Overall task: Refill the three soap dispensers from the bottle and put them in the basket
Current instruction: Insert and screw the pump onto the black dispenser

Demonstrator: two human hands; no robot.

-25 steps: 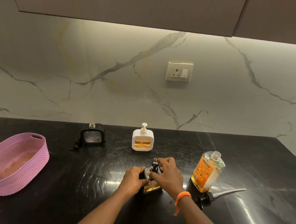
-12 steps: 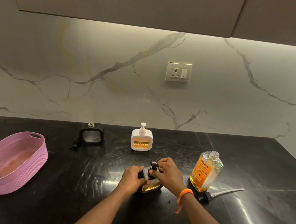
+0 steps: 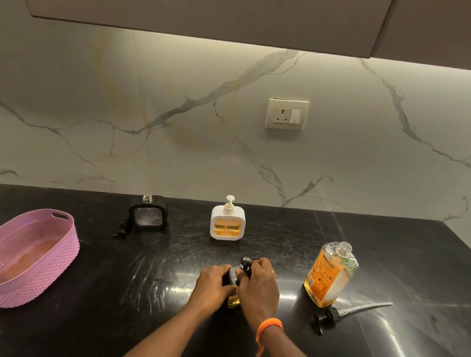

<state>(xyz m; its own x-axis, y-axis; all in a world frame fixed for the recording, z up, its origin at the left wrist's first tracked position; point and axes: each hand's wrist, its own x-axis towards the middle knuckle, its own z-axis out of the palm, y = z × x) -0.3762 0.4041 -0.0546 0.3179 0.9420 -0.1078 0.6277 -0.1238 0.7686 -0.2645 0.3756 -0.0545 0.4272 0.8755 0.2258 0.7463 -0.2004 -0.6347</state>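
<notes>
On the black counter [image 3: 397,259], my left hand [image 3: 213,283] holds the body of a black soap dispenser [image 3: 233,280] with amber soap in it. My right hand [image 3: 259,286] grips its black pump head [image 3: 246,262] from the right. A white dispenser [image 3: 227,223] with its pump fitted and amber soap inside stands further back. To its left stands a second black dispenser [image 3: 149,216], open-necked, its pump lying beside it. The uncapped refill bottle [image 3: 331,273] of orange soap stands at the right. The pink basket [image 3: 46,267] sits at the far left, holding nothing.
The refill bottle's black pump with its long tube [image 3: 345,312] lies on the counter just in front of the bottle. A wall socket [image 3: 287,114] is set in the marble backsplash, and cabinets hang overhead.
My right hand has turned around the pump head, its fingers shifting over the top of the dispenser. The left hand keeps its hold on the body. Nothing else has moved.
</notes>
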